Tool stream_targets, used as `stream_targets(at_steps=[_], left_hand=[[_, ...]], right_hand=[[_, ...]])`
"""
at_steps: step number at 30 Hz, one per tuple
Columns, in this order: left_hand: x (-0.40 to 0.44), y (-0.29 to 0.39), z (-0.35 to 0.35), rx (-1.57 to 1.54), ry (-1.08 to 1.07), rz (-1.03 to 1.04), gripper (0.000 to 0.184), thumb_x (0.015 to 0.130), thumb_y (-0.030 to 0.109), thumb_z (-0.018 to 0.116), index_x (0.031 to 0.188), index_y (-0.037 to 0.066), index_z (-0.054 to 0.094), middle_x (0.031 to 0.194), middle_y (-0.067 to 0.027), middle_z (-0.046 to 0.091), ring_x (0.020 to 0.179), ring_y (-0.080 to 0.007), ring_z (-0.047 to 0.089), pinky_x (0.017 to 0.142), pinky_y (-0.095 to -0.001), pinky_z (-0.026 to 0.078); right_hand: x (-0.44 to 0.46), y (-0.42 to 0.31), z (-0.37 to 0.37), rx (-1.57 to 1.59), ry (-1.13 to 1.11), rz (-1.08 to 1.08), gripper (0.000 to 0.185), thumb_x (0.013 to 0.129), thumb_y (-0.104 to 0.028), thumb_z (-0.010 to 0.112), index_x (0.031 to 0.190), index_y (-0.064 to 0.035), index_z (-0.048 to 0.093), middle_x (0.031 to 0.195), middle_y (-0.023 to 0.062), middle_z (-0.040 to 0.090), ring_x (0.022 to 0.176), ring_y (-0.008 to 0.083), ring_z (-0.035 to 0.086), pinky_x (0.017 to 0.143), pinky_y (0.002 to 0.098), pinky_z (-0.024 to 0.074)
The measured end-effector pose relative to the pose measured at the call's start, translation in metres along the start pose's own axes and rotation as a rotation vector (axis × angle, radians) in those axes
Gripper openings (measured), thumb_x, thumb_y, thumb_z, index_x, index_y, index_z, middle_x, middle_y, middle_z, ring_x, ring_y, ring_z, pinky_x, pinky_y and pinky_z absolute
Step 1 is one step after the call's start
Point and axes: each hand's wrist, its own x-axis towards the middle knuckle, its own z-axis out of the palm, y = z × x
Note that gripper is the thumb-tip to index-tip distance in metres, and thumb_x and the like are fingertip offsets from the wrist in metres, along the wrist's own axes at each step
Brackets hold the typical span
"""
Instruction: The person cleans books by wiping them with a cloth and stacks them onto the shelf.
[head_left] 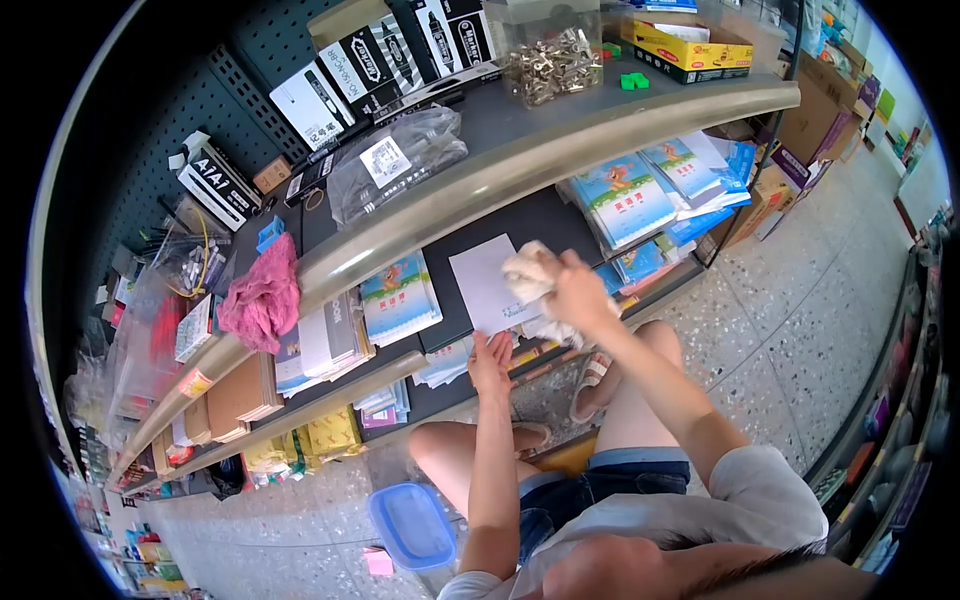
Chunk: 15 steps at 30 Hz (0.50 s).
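Observation:
A white booklet (482,280) with small blue print near its lower edge lies at a slant over the dark lower shelf. My left hand (490,364) holds it by the lower edge, with the fingertips at its near corner. In my right hand (581,295) is a crumpled off-white cloth (533,272), bunched against the booklet's right side. Part of the cloth hangs below the hand. Blue-and-white notebooks (402,297) with a cartoon cover lie left of the booklet, and a taller stack of the same kind (622,200) stands to the right.
The upper shelf's front edge (480,190) runs above my hands. On it are marker boxes (370,65), a clear box of metal clips (552,70) and a pink cloth (262,295) draped over the edge. A blue plastic basin (412,527) sits on the floor beside my legs.

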Motion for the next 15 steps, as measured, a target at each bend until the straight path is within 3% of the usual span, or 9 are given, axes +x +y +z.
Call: stream_targets(at_steps=[2,5,8,9,15], left_hand=[[0.003,-0.001,-0.001,0.014,0.002,0.038,0.033,0.097,0.026,0.05,0.116,-0.002,0.051,0.103,-0.0174,0.065,0.094,-0.0268,0.066,0.082,-0.0371,0.055],[0.01,-0.01,-0.003,-0.089,-0.177,0.049,0.032,0.097,0.015,0.039,0.123,0.0,0.051,0.114,-0.0142,0.062,0.1,-0.0272,0.062,0.083,-0.0391,0.054],[0.006,0.001,-0.003,-0.18,-0.1,-0.19,0.034,0.096,0.012,0.036,0.125,-0.001,0.047,0.117,-0.0157,0.059,0.105,-0.0258,0.061,0.091,-0.0378,0.05],[0.018,-0.006,-0.014,-0.12,-0.051,-0.168,0.029,0.098,0.018,0.04,0.119,0.002,0.053,0.114,-0.0155,0.061,0.104,-0.0298,0.061,0.087,-0.0413,0.053],[0.011,-0.003,-0.008,-0.047,-0.089,-0.023,0.032,0.098,0.025,0.047,0.117,0.0,0.048,0.11,-0.0221,0.062,0.104,-0.0303,0.062,0.088,-0.0377,0.053]], right_hand=[[-0.014,-0.023,0.019,0.101,-0.046,-0.051,0.06,0.064,-0.008,0.062,0.124,-0.011,0.056,0.096,0.0161,0.057,0.083,0.0352,0.062,0.074,0.0415,0.0537],[-0.031,-0.051,0.055,0.201,-0.17,-0.04,0.061,0.066,-0.009,0.061,0.126,-0.0117,0.055,0.098,0.0173,0.057,0.088,0.036,0.063,0.077,0.0422,0.0534],[-0.033,-0.053,0.061,0.202,-0.198,0.024,0.058,0.067,-0.009,0.061,0.126,-0.0126,0.056,0.097,0.0168,0.058,0.088,0.0351,0.063,0.077,0.0423,0.0535],[-0.032,-0.048,0.06,0.192,-0.199,0.044,0.058,0.068,-0.009,0.06,0.125,-0.013,0.057,0.097,0.0167,0.058,0.088,0.0348,0.063,0.077,0.0422,0.0536],[-0.023,0.02,0.041,-0.061,-0.096,0.124,0.06,0.066,-0.008,0.063,0.126,-0.0145,0.056,0.097,0.0147,0.057,0.085,0.0327,0.064,0.075,0.0413,0.0542]])
